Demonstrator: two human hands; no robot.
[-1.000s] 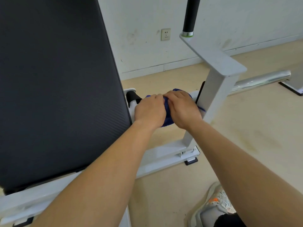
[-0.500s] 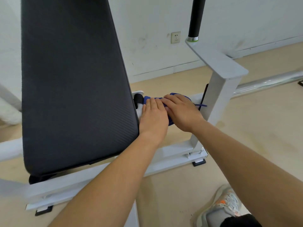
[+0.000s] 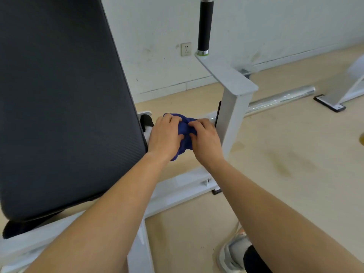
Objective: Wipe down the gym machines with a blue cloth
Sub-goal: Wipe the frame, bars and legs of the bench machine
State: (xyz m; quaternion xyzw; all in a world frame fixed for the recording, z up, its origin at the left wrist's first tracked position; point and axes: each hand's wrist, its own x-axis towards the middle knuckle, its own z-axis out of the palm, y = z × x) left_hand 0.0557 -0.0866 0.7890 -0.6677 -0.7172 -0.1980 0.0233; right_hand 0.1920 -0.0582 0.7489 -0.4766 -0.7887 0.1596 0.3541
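A bunched blue cloth lies over a white crossbar of the gym machine, between the black back pad and the white upright post. My left hand grips the cloth's left side with curled fingers. My right hand grips its right side, fingertips dug into the folds. Most of the crossbar is hidden under the cloth and both hands.
A black handle grip rises from the post's angled arm. The white base frame runs across the floor below my arms. A chrome bar lies on the floor behind. My shoe stands bottom right. Wall with socket is close.
Both hands have gone from lying flatter on the cloth to curled into it, and more cloth shows bunched between them. The camera view has shifted.
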